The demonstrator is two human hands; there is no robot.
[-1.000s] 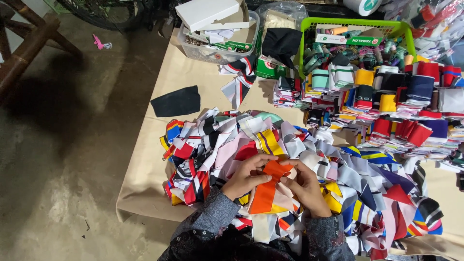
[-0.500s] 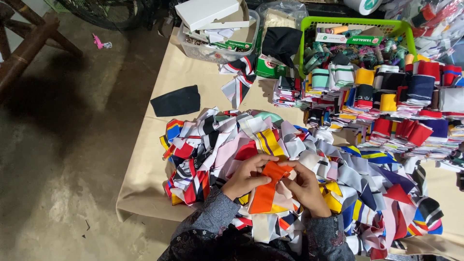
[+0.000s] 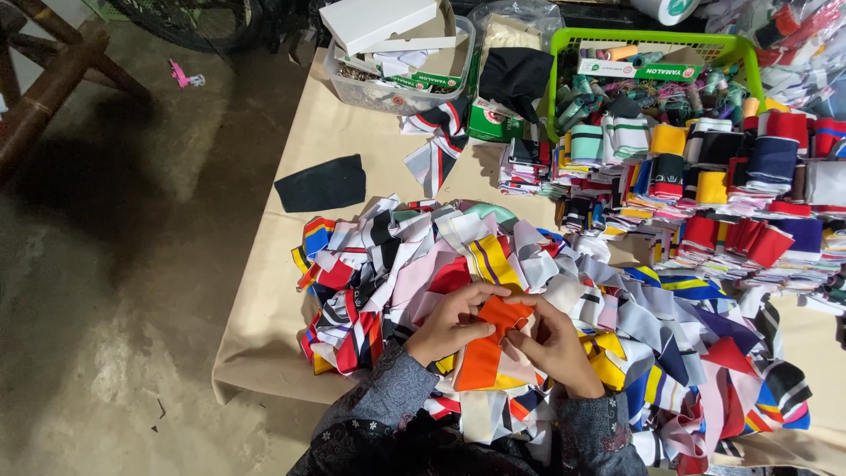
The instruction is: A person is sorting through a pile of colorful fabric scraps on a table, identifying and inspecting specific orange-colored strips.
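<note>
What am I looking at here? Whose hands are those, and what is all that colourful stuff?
The camera sits on a person's head and looks down, so you see that person's own two hands. The left hand and the right hand together hold an orange piece of cloth. Under them lies a big pile of colourful cloth pieces on a table covered in tan paper. Farther back are neat stacks of folded cloth, a green basket with thread spools, a clear box and a black cloth patch.

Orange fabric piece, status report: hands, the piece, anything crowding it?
Left hand and right hand both gripping the orange fabric piece. Piece held over the heap of multicoloured fabric strips. Nothing covering it; strips crowd underneath.
</note>
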